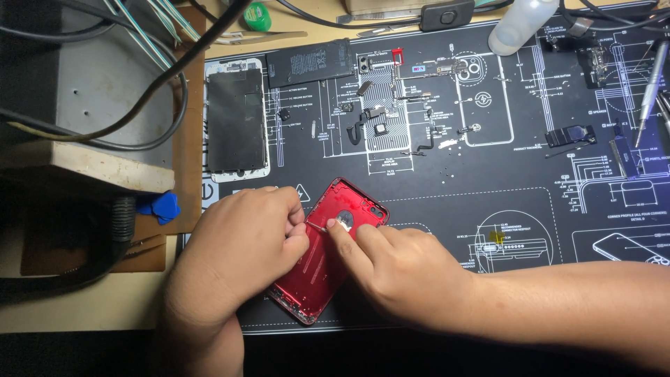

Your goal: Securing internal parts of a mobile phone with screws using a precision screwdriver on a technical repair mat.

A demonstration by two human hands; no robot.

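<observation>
Hands worked together over a red phone housing [324, 255] that lay tilted on the near part of a black printed repair mat [488, 181]; the housing's open inner side faced up, with its camera corner pointing away from the person. The left hand [241, 244] rested on the housing's left edge, its fingers curled inward and closed upon a thin metal tool [316, 225] at the housing's upper part; the exact pinch was partly hidden. The right hand [398, 269] lay across the housing's right side, its forefinger pressed down beside a small round silver part [344, 221] near the camera opening; whether it gripped anything could not be told.

Farther back on the mat lay a detached phone screen [237, 126], face down, and just beside it a black battery [310, 63]; small flex cables and brackets [377, 119] were spread out near the middle. A blue plastic pick [162, 207] sat off the mat's left edge; a translucent bottle [520, 24] stood at the far side; a screwdriver [649, 91] lay at the far right.
</observation>
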